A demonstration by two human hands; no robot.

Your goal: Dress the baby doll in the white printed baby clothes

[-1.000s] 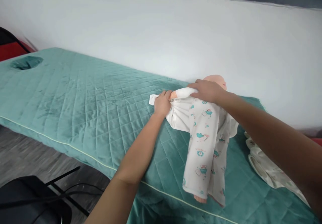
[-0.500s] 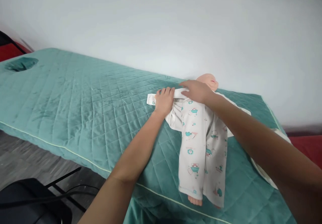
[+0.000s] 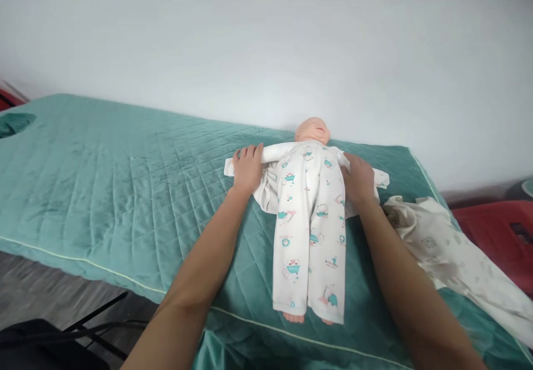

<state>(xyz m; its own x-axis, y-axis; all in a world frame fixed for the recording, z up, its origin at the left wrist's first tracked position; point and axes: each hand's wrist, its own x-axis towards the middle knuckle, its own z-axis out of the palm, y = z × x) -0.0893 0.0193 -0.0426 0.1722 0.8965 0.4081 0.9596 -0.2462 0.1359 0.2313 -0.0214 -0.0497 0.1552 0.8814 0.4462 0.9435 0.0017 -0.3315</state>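
A baby doll (image 3: 313,130) lies on its back on a green quilted bed, head toward the wall. It is dressed in white baby clothes (image 3: 310,220) with a teal and pink print. Its toes show below the two trouser legs. My left hand (image 3: 249,167) is closed over the sleeve (image 3: 275,152) on the left, whose cuff sticks out beyond my fingers. On the other side, my right hand (image 3: 358,178) grips the opposite sleeve (image 3: 381,178) near the doll's body; its fingertips are partly hidden.
A crumpled cream garment (image 3: 441,237) lies right of the doll, draped over the bed's edge. The green bed (image 3: 137,192) runs along a white wall (image 3: 208,54). Something red (image 3: 495,228) stands beyond its right end. A black object (image 3: 45,348) is at lower left.
My right hand has moved from near the doll's chest to the sleeve on the right. My left hand stays on its sleeve. The view has shifted right, showing more of the cream garment.
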